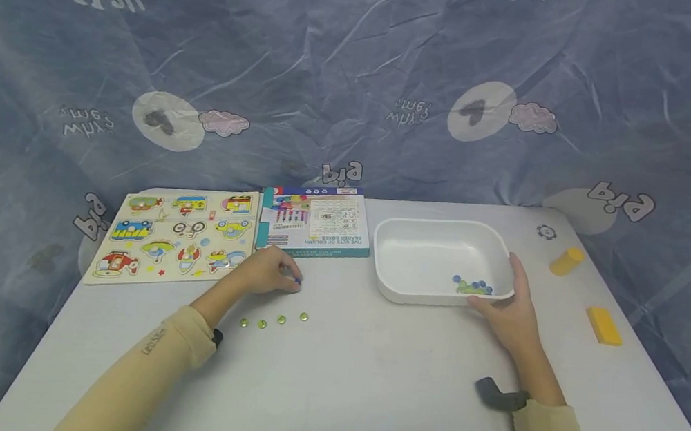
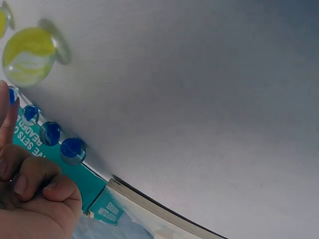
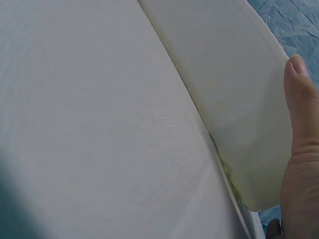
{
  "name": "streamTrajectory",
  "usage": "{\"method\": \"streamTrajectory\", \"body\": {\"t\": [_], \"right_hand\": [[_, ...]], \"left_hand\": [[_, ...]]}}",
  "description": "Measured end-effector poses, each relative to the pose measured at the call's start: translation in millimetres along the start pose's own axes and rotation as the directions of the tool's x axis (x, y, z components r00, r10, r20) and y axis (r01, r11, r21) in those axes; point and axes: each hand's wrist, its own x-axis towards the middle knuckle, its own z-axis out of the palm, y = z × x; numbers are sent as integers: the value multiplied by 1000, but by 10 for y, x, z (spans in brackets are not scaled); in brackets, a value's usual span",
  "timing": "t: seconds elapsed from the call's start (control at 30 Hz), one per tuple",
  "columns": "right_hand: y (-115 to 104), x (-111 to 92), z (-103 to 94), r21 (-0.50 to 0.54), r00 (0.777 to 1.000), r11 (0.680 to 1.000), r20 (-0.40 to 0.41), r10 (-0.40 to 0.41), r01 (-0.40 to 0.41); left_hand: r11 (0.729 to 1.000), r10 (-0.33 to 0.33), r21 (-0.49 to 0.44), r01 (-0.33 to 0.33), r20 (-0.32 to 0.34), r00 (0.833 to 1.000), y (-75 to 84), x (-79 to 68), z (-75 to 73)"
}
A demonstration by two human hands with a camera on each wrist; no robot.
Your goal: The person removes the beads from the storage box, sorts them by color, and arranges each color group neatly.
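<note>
My left hand (image 1: 266,270) is low over the table, its thumb and forefinger pinching a blue marble (image 2: 13,94). Several blue marbles (image 2: 50,133) form a row beside that hand in the left wrist view; the hand hides most of them from the head view. Closer to me lies a row of yellow-green marbles (image 1: 282,320). With my right hand (image 1: 512,315) I grip the near right corner of a white plastic tub (image 1: 419,297), the thumb (image 3: 301,104) against its near wall. Blue and yellow-green marbles (image 1: 472,287) are gathered inside at that corner.
Behind my left hand lie a wooden picture puzzle board (image 1: 171,240) and a teal-edged bead game box (image 1: 320,223). A yellow cylinder (image 1: 566,262) and a yellow-orange block (image 1: 604,326) are at the right. A blue printed cloth (image 1: 359,71) hangs behind the table.
</note>
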Motion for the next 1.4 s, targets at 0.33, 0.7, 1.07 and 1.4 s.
{"method": "streamTrajectory", "body": {"t": [0.33,0.7,1.07,1.4], "right_hand": [[-15,-1,-13,14,1000,1000,7,0,0],[-13,-6,-12,14,1000,1000,0,-10,10],[-5,2,-15,13,1000,1000,3,1,-1],[-3,-4,3,24,1000,1000,-7,-17,17]], "left_hand": [[999,-22,38,23,-25,999,11,-2,0],[1000,-3,21,4,-27,1000,-1,-35,-15],[999,46,19,-45,-67,997,163,-97,-109],[954,300,16,-300,-123,946,976,-58,-133]]}}
